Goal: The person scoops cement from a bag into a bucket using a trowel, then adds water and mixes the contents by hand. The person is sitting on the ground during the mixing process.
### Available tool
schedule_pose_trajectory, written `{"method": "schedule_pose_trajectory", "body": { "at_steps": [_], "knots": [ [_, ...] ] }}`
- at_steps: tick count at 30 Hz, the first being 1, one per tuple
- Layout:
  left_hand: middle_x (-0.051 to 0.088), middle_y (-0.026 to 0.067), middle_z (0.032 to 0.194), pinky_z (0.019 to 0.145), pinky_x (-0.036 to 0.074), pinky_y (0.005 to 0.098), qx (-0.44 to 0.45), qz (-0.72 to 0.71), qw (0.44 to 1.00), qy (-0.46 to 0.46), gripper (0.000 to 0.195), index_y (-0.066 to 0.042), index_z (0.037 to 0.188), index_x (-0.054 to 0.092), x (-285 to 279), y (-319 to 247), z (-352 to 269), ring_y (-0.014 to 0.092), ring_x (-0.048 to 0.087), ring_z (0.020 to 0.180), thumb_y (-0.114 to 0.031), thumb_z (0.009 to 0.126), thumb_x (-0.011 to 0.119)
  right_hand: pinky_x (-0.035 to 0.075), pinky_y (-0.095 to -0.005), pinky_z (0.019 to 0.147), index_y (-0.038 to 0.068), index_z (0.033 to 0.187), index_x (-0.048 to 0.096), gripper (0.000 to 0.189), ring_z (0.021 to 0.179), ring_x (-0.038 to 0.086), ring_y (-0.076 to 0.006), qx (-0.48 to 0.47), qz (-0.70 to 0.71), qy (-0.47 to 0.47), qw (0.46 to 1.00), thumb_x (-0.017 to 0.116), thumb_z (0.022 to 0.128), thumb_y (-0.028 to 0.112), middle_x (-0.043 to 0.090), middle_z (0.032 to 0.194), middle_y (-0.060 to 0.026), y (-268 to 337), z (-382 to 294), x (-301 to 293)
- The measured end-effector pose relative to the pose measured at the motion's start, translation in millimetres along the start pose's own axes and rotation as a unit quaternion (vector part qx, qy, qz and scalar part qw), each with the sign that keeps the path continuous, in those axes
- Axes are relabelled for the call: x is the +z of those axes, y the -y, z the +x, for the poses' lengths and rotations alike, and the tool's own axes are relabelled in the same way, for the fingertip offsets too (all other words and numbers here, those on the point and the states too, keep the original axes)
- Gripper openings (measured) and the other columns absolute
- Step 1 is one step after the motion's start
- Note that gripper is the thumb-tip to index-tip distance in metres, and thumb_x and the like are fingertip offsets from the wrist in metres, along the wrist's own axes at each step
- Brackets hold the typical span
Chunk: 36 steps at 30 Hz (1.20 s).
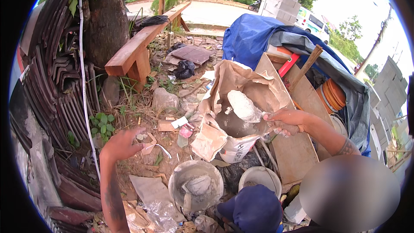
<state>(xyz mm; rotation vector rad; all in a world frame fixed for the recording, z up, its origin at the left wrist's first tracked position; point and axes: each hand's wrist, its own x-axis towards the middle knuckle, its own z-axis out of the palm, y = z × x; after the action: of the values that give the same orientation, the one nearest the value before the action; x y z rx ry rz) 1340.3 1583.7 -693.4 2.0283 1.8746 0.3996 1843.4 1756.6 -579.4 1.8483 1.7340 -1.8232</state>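
Observation:
My right hand (286, 122) grips the handle of a trowel whose blade is heaped with pale powder (244, 106). It is held over the mouth of an open paper sack (210, 139), which has grey powder inside and torn, folded edges. My left hand (122, 144) is held out over the littered ground, fingers apart, with nothing in it. Below the sack stands a round bucket (172, 176) containing grey powder and a second trowel with a worn handle (187, 202). A smaller pale bucket (277, 181) is to its right.
A person in a navy cap (252, 208) is close in front, beside the buckets. Stacked roof tiles (48, 94) and a tree trunk (105, 22) line the left. A wooden beam (142, 42) stretches backward. Blue tarpaulin (247, 35) and boards (291, 155) flank the sack's right.

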Motion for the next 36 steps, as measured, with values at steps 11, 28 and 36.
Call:
{"method": "schedule_pose_trajectory", "body": {
  "at_steps": [11,28,36],
  "knots": [
    [0.064,0.021,0.134,0.106,0.046,0.0474,-0.068,0.022,0.997,0.017,0.062,-0.014,0.144,0.056,-10.3,-10.2,-5.0,0.043,0.058,0.122,-0.032,0.087,0.072,0.04,-0.0253,0.035,0.008,0.09,0.056,0.036,0.041,0.05,-0.0093,-0.063,-0.018,0.019,0.998,0.063,0.102,0.041,0.054,0.062,-0.0014,30.2,-67.9,9.6],
    [0.059,0.0197,0.14,0.11,0.042,0.0468,-0.149,0.119,0.982,0.001,0.064,-0.015,0.148,0.051,-25.9,1.5,-30.7,0.039,0.054,0.129,-0.041,0.092,0.066,0.044,-0.0253,0.046,0.007,0.108,0.059,0.039,0.051,0.053,-0.0078,0.064,-0.199,0.327,0.922,0.063,0.102,0.045,0.052,0.068,0.0017,4.4,-17.5,128.7],
    [0.059,0.0176,0.142,0.112,0.042,0.0466,-0.142,0.141,0.98,0.015,0.064,-0.011,0.147,0.052,-28.3,-4.4,-40.5,0.036,0.053,0.133,-0.041,0.092,0.067,0.044,-0.0268,0.047,0.007,0.101,0.057,0.041,0.053,0.054,-0.0082,0.062,-0.206,0.352,0.911,0.059,0.103,0.048,0.052,0.068,0.0017,-73.6,47.9,153.8]
  ]
}}
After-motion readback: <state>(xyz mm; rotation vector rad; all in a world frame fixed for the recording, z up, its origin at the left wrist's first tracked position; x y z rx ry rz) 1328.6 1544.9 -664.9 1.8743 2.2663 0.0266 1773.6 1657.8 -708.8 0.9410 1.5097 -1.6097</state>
